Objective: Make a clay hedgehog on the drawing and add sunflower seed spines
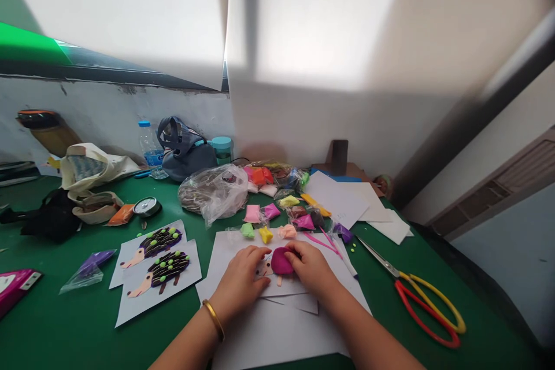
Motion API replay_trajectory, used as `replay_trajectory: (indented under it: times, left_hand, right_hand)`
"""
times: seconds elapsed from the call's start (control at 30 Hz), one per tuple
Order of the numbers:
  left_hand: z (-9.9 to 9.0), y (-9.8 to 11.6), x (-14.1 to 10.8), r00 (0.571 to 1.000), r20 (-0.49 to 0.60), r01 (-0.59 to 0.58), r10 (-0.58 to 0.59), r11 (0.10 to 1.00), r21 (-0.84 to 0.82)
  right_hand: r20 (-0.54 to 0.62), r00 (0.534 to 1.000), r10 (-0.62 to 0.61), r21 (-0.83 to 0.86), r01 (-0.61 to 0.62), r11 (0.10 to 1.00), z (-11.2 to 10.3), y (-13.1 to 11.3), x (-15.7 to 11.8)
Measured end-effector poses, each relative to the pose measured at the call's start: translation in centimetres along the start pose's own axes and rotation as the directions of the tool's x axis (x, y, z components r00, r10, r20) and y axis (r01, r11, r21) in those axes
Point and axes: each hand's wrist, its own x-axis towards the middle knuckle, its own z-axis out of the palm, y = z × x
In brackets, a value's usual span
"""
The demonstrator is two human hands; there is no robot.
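Note:
A flattened round of magenta modelling clay (282, 261) lies over the body of a small animal figure on white paper (234, 243). My right hand (313, 266) grips the round's right edge between thumb and fingertips. To the left, my left hand (243, 277) rests beside the figure's pale head (264, 267), its thumb and fingers apart and curved, with nothing visible between them. Small pale legs show below the round. Soft clay lumps, light green (247, 230), yellow (266, 235) and peach (287, 231), sit just above the figure. Pink clay strips (323, 241) lie to their right.
Large scissors (401, 277) with red and yellow handles lie at right. Two hedgehog pictures (162, 272) are at left, near a purple clay packet (93, 266). Behind are a plastic bag (214, 191), clay packets (271, 211), paper sheets (336, 199), a bottle (150, 147) and a bag (186, 153).

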Motion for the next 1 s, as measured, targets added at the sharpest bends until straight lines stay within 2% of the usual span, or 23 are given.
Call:
replay_trajectory:
  times: [0.17,0.37,0.6,0.83,1.0]
  left_hand:
    - [0.1,0.2,-0.1,1.000,-0.007,-0.001,0.002,0.999,0.053]
    - [0.2,0.4,-0.2,1.000,0.006,-0.008,0.007,0.996,0.089]
    - [-0.1,0.7,-0.2,0.994,0.067,-0.097,0.088,0.985,0.141]
    - [-0.1,1.0,-0.3,0.988,0.090,-0.145,0.127,0.964,0.225]
    - [-0.2,1.1,-0.2,0.989,0.107,-0.128,0.104,0.962,0.241]
  right_hand:
    - [-0.014,1.000,-0.008,-0.116,0.007,0.993,0.0,0.0,-0.2]
    - [0.005,1.000,-0.028,-0.138,0.028,0.990,0.0,-0.1,-0.1]
    - [0.010,0.999,-0.043,-0.168,0.044,0.985,-0.1,-0.1,-0.1]
    - [0.019,1.000,-0.021,-0.090,0.023,0.996,-1.0,1.0,0.2]
    - [0.049,0.998,0.030,-0.019,-0.029,0.999,-2.4,1.7,0.2]
